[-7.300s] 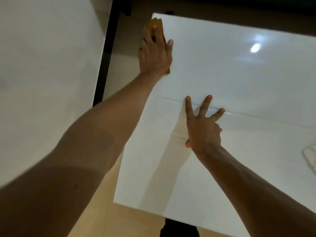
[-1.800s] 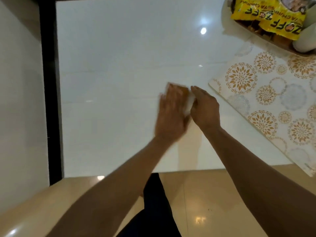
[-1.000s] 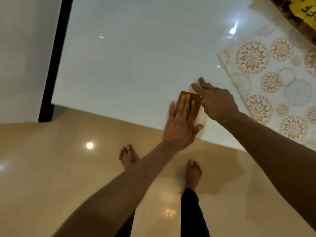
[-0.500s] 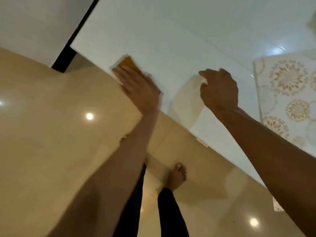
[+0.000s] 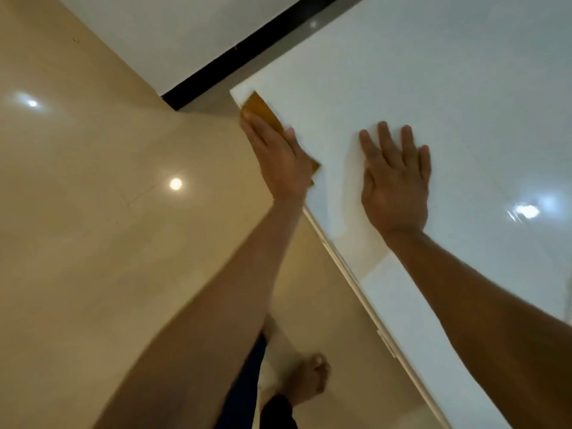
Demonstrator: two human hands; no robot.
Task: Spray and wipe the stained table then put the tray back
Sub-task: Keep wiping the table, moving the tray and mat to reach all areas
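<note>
The glossy white table point(image 5: 448, 97) fills the right and upper part of the view, its near edge running diagonally. My left hand point(image 5: 278, 156) lies flat on an orange-brown cloth point(image 5: 261, 111), pressing it onto the table close to the near-left corner, right along the edge. The cloth sticks out past my fingertips toward the corner. My right hand point(image 5: 394, 178) rests palm down on the bare tabletop to the right of the left hand, fingers spread, holding nothing. No tray or spray bottle is in view.
Shiny beige floor tiles point(image 5: 108, 227) cover the left half. A black strip point(image 5: 241, 57) runs along the foot of the white wall beyond the table corner. My bare foot point(image 5: 308, 379) and dark trouser leg stand below the table edge.
My left hand has slid the cloth further along the near edge up to the table's corner. My right hand went from curled to flat and spread. The patterned mat has dropped out of view.
</note>
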